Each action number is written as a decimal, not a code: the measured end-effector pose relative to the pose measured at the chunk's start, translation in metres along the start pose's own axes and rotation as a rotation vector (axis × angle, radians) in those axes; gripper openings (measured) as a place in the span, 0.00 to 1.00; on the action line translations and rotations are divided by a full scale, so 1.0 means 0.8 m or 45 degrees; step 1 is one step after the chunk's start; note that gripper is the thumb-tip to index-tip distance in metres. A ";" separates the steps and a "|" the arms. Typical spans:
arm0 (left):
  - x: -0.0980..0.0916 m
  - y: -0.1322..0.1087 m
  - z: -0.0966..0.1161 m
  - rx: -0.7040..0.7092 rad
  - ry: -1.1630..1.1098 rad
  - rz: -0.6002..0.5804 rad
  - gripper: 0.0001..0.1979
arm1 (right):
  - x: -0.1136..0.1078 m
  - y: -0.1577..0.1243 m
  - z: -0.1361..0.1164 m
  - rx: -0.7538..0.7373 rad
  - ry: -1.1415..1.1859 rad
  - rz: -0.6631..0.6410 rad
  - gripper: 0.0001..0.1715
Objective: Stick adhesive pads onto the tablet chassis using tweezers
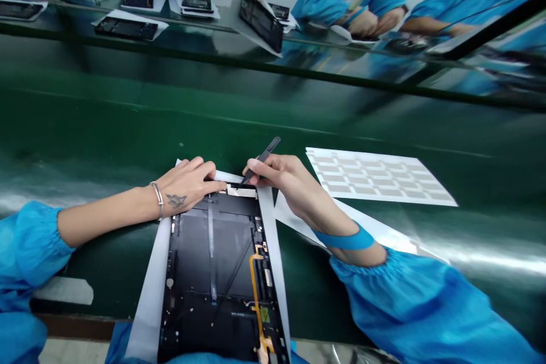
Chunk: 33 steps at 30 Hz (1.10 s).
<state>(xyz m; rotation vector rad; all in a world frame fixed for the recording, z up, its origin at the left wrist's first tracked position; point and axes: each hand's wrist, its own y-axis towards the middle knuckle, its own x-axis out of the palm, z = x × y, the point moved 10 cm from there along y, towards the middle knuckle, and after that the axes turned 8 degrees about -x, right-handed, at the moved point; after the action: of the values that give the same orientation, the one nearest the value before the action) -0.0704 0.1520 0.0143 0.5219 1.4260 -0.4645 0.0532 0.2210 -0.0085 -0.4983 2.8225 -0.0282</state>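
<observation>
A black tablet-like device housing point(194, 267) lies open on white paper point(147, 310) in front of me, with an orange flex cable point(255, 278) along its right side. My left hand point(190, 185) is closed over the housing's far left edge, its thumb reaching toward a whitish strip point(242, 191) inside the far end. Pinched in my right hand point(288, 173) are black tweezers point(268, 149). Their tips point down at the strip; whether they touch it I cannot tell.
Right of the housing lies a sheet of grey stickers point(381, 179), partly over another white sheet point(362, 219). A pale strip point(63, 290) lies by my left sleeve. Across the green bench point(106, 131), behind a dark rail, people in blue work clothes handle similar black housings point(125, 28).
</observation>
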 end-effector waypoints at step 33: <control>-0.001 -0.004 0.001 0.023 0.130 -0.036 0.17 | 0.030 -0.061 -0.081 -1.030 -0.534 0.098 0.11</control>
<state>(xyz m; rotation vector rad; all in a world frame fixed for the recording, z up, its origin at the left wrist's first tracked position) -0.0718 0.1487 0.0145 0.5469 1.5301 -0.4796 0.0300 0.1649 0.0509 -0.4720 2.3309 1.1202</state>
